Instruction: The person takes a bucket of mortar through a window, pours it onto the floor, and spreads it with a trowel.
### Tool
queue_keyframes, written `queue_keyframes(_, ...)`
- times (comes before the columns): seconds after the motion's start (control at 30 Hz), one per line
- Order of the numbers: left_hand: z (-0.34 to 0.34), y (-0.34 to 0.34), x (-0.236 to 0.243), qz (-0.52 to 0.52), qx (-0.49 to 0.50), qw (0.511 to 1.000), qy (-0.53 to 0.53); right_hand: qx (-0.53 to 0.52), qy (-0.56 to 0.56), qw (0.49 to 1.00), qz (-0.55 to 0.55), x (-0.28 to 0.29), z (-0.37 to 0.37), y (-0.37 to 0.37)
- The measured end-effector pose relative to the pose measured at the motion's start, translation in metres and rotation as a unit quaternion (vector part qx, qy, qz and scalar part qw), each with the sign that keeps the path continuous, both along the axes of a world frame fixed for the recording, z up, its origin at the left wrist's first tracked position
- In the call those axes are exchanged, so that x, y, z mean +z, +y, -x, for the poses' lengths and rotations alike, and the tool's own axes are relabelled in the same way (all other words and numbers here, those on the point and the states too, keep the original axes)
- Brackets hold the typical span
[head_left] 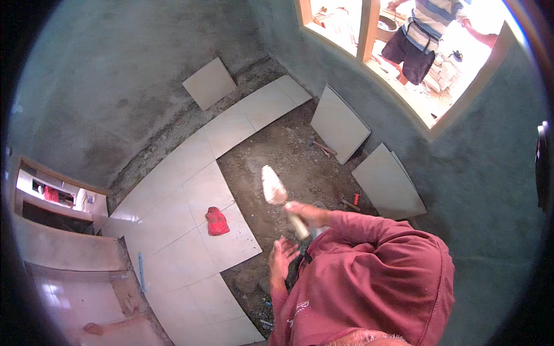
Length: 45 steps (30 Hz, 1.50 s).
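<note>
My right hand (311,213) is closed around the handle of a pointed trowel (273,184). The trowel's pale, smeared blade points away from me, above the bare rough floor. Below it, my left hand (281,258) holds nothing, palm turned up and fingers apart. Large cream floor tiles (190,205) lie in a stepped strip just left of both hands. On one of them rests a crumpled red cloth or bag (217,221); which one I cannot tell.
Loose tiles lean on the right wall (340,124) in two stacks, and a single tile (209,83) leans at the back. A hammer (321,145) and a red-ended tool (353,202) lie on the dirt. Beyond the window frame (367,34) stands another person (424,34).
</note>
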<state>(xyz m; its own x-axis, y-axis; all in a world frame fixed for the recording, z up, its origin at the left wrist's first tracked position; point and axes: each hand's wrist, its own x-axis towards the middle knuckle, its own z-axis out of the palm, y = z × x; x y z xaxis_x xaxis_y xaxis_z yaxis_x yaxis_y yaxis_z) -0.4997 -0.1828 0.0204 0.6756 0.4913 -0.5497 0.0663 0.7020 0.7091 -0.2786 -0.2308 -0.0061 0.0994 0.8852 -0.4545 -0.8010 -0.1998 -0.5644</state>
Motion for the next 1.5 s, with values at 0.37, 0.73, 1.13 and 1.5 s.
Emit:
queue_keyframes(0.37, 0.038, 0.009, -0.042, 0.04, 0.206, 0.976, 0.051, -0.219, -0.614, 0.755, -0.061, 0.06, -0.198, 0.008)
queue_keyframes(0.73, 0.121, -0.109, -0.112, 0.084, 0.249, 0.91, 0.32, -0.311, -0.787, 0.332, 0.418, 0.195, -0.659, -0.225)
queue_keyframes(1.13, 0.023, -0.187, -0.136, 0.259, 0.622, 0.731, 0.107, -0.413, -0.621, 0.624, 0.234, 0.229, -0.542, -0.135)
queue_keyframes(1.5, -0.002, -0.137, -0.102, 0.155, 0.521, 0.838, 0.048, -0.107, -0.245, 0.953, 0.143, 0.102, -0.256, -0.001)
